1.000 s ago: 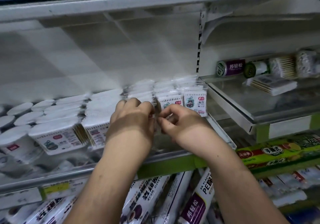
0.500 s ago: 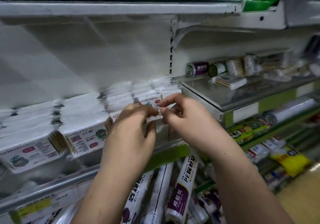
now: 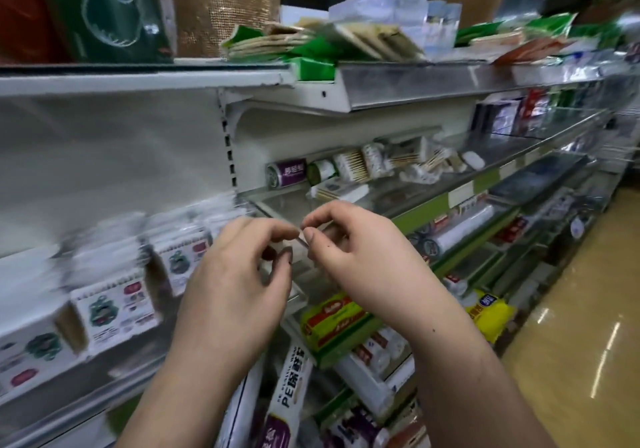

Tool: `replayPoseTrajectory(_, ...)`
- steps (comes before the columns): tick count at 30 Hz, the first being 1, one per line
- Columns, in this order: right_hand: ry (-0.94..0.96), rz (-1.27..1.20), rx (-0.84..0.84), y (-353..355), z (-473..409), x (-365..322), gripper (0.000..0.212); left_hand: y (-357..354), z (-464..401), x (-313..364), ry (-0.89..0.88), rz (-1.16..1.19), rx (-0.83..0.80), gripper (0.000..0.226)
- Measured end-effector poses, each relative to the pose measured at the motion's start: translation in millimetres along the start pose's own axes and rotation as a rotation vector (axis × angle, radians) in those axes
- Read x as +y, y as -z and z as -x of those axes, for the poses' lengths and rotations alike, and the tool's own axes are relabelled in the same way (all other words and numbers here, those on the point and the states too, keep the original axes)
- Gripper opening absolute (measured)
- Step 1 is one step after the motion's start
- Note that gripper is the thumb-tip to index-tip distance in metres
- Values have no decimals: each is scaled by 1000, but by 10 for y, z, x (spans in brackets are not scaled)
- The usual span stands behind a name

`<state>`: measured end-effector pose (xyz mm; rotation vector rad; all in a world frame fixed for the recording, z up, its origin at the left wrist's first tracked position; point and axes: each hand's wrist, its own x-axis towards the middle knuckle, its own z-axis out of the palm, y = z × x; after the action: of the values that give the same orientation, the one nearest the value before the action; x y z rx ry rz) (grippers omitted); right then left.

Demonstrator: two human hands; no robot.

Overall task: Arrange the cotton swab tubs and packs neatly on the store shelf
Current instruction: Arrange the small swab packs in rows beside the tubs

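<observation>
- Two bare hands meet at the centre of the view, in front of a store shelf (image 3: 104,392) stocked with cotton swabs.
- The left hand (image 3: 235,295) has its fingers curled, with thumb and forefinger tips closed together at its 1 o'clock. The right hand (image 3: 360,260) pinches toward it from 3 o'clock.
- A thin sliver seems to sit between the two pinches; blur makes it hard to say whether it is a stray swab or a pack edge.
- The cotton swab packs (image 3: 114,309) stand in a row at 9 o'clock, labels facing out, left of both hands.
- A second lot, the loose tubs and packs (image 3: 374,167), lies jumbled on the next shelf bay at 1 o'clock.
- Half a second ago both hands were pressed against the last pack of the row; now they are lifted off it, and the view has turned right along the aisle.
- That suggests the left row is finished, and the jumbled bay at 1 o'clock is probably next.
</observation>
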<state>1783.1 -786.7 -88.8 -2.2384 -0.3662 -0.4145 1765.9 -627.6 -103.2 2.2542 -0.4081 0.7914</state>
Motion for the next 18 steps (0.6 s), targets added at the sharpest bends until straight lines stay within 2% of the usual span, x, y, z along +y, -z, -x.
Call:
replayPoseTrajectory(4, -13, 56, 18, 434, -165, 428, 14, -483, -283, 320, -8, -17, -7, 20)
replayPoseTrajectory(9, -37, 183, 28, 997, -506, 1014, 20, -1143, -698, 693, 76, -77, -4, 23)
replayPoseTrajectory(14, -89, 345, 95, 1430, -821, 1542, 32, -1689, -1036, 961, 115, -111, -87, 23)
replayPoseTrajectory(18, -163, 407, 94, 1571, -1098, 1849, 51, -1981, -1259, 966, 133, -313, -104, 24)
